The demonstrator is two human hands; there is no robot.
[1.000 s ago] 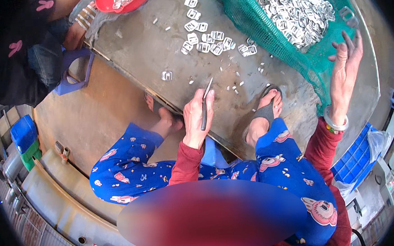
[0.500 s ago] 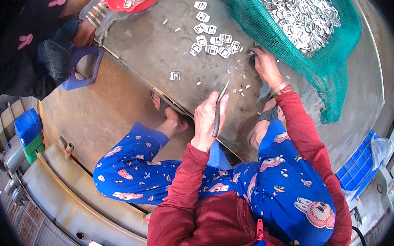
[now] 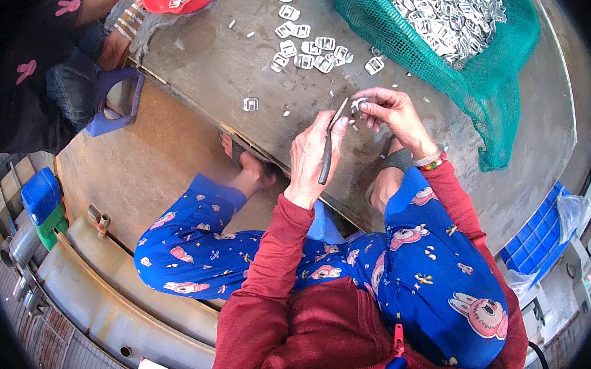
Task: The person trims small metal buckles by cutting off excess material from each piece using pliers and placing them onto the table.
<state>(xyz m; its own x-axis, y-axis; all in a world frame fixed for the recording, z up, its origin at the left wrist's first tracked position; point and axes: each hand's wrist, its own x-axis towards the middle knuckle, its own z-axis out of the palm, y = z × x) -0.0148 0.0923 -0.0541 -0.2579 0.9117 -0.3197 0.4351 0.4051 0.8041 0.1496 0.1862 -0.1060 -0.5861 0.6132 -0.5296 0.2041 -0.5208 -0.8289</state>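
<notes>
My left hand [image 3: 311,156] is closed around a slim black-handled tool with a pointed metal blade [image 3: 326,157], its tip angled up and to the right. Close to that tip, my right hand [image 3: 394,114] pinches a small silvery piece [image 3: 356,104], partly hidden by the fingers; it looks like one of the flat metal buckles. Several such buckles [image 3: 301,30] lie loose on the grey metal sheet [image 3: 207,75] beyond my hands. One buckle [image 3: 250,104] lies apart to the left, another [image 3: 374,65] just beyond my right hand. Small pale scraps [image 3: 286,113] are scattered near the hands.
A green mesh net [image 3: 409,45] at the far right holds a heap of buckles [image 3: 444,20]. At the far left, a red bowl [image 3: 193,1] with more pieces stands near another person in dark clothes [image 3: 25,72] and a purple stool [image 3: 127,113]. My feet rest near the sheet's edge.
My right hand has drawn back from near the net toward the tool tip, now holding a small metal piece. A buckle shows where it was. The view has shifted slightly.
</notes>
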